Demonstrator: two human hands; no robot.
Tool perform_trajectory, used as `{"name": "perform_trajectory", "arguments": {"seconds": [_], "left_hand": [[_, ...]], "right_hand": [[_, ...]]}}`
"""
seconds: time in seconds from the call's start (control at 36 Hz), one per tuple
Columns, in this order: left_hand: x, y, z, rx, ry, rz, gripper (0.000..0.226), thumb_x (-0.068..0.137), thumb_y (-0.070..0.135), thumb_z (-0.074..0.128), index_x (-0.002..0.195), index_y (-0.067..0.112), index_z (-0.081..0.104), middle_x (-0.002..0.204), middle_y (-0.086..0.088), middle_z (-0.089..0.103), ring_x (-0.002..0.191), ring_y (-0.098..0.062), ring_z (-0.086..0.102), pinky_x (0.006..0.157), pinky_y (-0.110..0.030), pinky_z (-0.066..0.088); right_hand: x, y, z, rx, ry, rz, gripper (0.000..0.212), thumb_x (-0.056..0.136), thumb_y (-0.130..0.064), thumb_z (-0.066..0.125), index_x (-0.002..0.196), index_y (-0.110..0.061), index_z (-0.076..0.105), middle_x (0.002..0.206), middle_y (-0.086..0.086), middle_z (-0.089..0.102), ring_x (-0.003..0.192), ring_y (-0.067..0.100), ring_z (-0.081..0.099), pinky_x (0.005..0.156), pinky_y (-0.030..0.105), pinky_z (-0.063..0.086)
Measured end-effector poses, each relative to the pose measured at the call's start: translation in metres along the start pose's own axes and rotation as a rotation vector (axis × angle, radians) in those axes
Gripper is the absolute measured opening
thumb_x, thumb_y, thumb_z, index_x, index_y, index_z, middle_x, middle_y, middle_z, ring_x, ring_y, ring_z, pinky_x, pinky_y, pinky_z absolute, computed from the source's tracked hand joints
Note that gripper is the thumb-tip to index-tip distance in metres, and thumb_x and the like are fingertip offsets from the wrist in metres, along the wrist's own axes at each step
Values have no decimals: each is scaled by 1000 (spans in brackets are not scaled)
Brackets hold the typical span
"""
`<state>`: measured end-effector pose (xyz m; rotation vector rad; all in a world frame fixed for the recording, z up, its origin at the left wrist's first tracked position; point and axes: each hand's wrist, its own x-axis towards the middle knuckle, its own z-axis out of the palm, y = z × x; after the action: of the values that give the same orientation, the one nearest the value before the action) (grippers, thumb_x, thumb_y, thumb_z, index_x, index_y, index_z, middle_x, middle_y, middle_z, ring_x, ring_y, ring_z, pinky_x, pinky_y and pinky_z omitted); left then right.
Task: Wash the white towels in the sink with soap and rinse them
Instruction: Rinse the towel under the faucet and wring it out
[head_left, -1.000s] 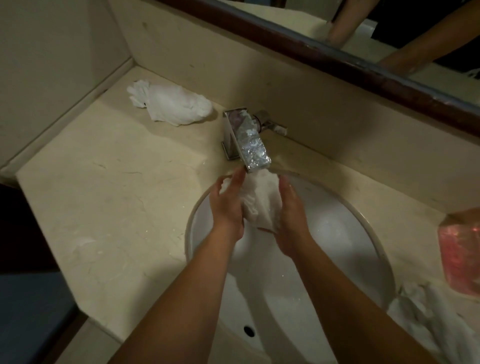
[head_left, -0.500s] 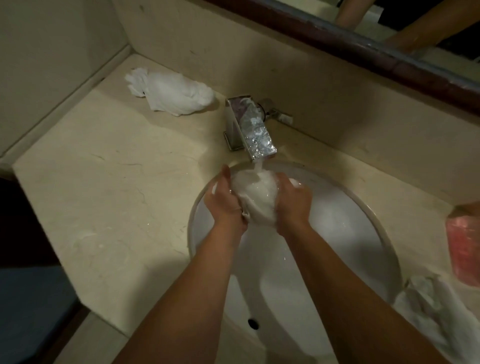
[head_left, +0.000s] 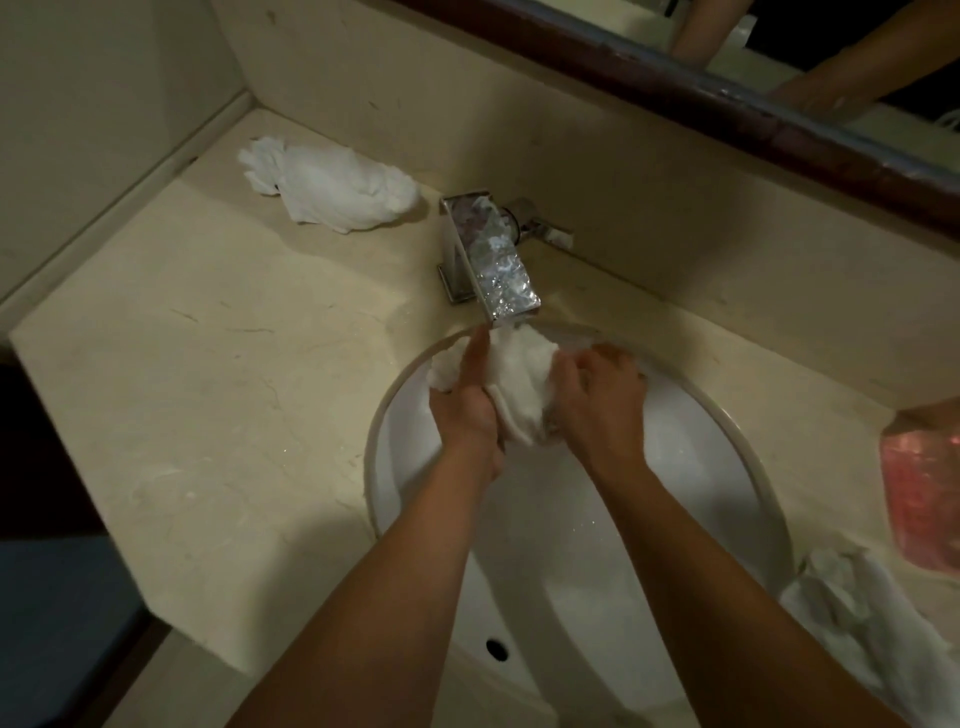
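Since a moment ago the right hand (head_left: 597, 400) has shifted outward and curled over the right side of the towel (head_left: 519, 384), which has spread wider under the tap; the left hand (head_left: 465, 405) has held its place.

Countertop (head_left: 218, 395) — pale stone-look slab, smooth, faintly veined, with what may be a wet or soapy smear near its front left. Set into it, the sink (head_left: 727, 431): a round white glazed bowl, glossy, with a small dark overflow hole in the near wall. A dark-framed mirror (head_left: 727, 111) runs along the back wall.

On the counter lie a second towel (head_left: 332, 192), crumpled by the back corner, well apart from the sink, and a third cloth (head_left: 872, 613) bunched at the sink's right edge. Above that sits a pink bag (head_left: 924, 493), translucent and crinkled.

The tap (head_left: 491, 260) is a squared chrome block with an open spout; water runs from it straight onto the towel.

The towel in hand is soft, sodden, bunched, held at the far rim of the bowl just below the spout. The left hand presses it with fingers largely straight; the right grips it with fingers curled.

Risks — the towel is worked close to the far rim, so water could deflect onto the counter. The cloth at the right edge could likely slip into the bowl and mix washed with unwashed.
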<state>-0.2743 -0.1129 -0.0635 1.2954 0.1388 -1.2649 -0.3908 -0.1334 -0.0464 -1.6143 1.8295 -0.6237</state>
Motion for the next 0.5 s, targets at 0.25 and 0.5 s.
{"name": "perform_trajectory", "arguments": {"seconds": [0.25, 0.5], "left_hand": [[0, 0, 8, 24, -117, -25, 111, 50, 91, 77, 128, 13, 73, 118, -12, 79, 111, -31, 76, 105, -53, 57], [4, 7, 7, 25, 0, -32, 116, 41, 96, 75, 121, 13, 76, 104, -12, 81, 96, -32, 80, 94, -54, 63]], "right_hand": [[-6, -30, 16, -164, -155, -133, 93, 86, -94, 12, 148, -36, 50, 141, 10, 60, 129, 33, 58, 105, 52, 50], [5, -35, 26, -166, -118, -235, 57, 104, -62, 26, 113, -21, 65, 109, 5, 68, 104, 27, 64, 80, 36, 45]]}}
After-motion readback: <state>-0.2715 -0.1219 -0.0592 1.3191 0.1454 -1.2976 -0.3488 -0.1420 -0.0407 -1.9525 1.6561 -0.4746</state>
